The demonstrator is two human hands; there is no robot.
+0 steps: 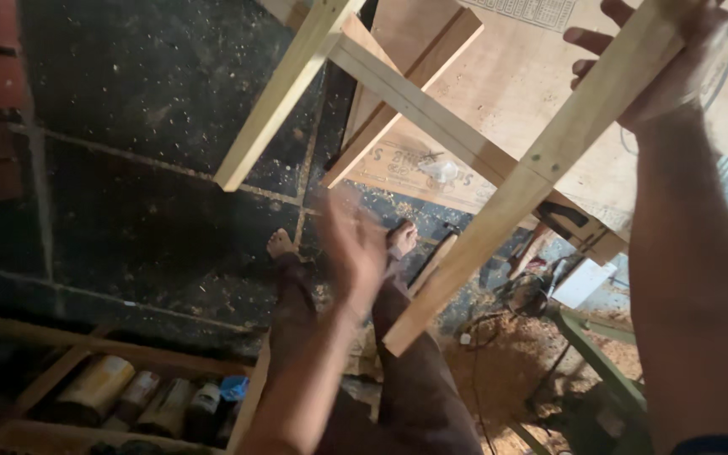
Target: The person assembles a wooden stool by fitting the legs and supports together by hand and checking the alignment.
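The right hand [667,59] clenches one leg of the pale wooden frame [431,109], holding it raised over the dark floor [128,168]. The left hand [351,244] is blurred, open and empty (near another leg). Best steadied with both hands.

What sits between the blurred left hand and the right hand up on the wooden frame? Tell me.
In the head view, one pale leg of the wooden frame slants down between the left hand and the right hand, with sawdust-strewn floor behind it.
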